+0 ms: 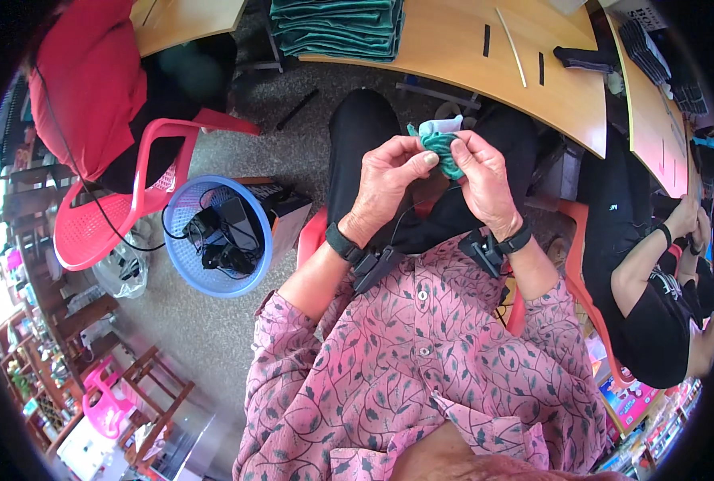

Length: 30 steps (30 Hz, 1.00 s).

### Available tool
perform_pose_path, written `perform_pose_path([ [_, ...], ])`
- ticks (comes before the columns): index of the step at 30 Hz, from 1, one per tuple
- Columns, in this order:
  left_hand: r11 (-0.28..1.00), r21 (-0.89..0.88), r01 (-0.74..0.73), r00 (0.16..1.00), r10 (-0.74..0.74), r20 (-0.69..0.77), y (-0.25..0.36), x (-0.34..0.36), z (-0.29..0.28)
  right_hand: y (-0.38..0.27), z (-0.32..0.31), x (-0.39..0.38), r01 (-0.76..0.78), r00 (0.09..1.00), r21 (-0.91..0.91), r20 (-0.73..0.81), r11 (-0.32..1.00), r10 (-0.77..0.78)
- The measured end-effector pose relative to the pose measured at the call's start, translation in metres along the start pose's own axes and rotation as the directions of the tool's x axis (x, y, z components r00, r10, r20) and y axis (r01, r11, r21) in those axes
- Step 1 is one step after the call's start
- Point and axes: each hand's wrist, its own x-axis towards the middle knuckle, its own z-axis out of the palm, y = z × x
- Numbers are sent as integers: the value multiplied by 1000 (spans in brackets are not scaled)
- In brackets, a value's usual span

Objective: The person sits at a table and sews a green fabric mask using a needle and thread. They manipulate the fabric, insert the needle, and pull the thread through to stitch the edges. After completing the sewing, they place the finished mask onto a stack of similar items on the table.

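My left hand (pixel 387 183) and my right hand (pixel 486 183) are raised close together above my lap. Between their thumbs and forefingers is a small bunched piece of dark green cloth (pixel 448 160), pinched from both sides. A pale whitish flap (pixel 441 126) sticks up from its far side; whether it is part of the cloth I cannot tell. The fingertips partly cover the cloth. Each wrist wears a black band with a small dark device beside it.
Folded green cloths (pixel 337 28) are piled on the wooden table (pixel 445 48) ahead. To the left, a blue basket (pixel 177 272) holds black cables and devices, beside a pink chair (pixel 92 228) with a person in red. Another person in black (pixel 653 321) sits at the right.
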Motion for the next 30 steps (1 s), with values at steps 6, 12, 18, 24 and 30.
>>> perform_pose_path([
  [6,982,-183,43,999,-39,28,-2,3,-7,9,-3,-2,43,998,-101,41,994,-39],
  [12,977,-196,81,995,-68,74,-2,5,-10,16,-7,2,47,999,-145,18,988,-45],
  [18,899,-385,210,963,-121,243,2,8,-8,15,-23,14,-55,994,-234,-107,971,30],
  [24,900,432,-59,980,-30,196,15,7,-10,0,-11,13,-59,964,-21,-262,998,52],
  [30,400,876,-270,928,349,126,-1,12,-11,-10,1,-3,38,994,-319,-84,947,-68],
])
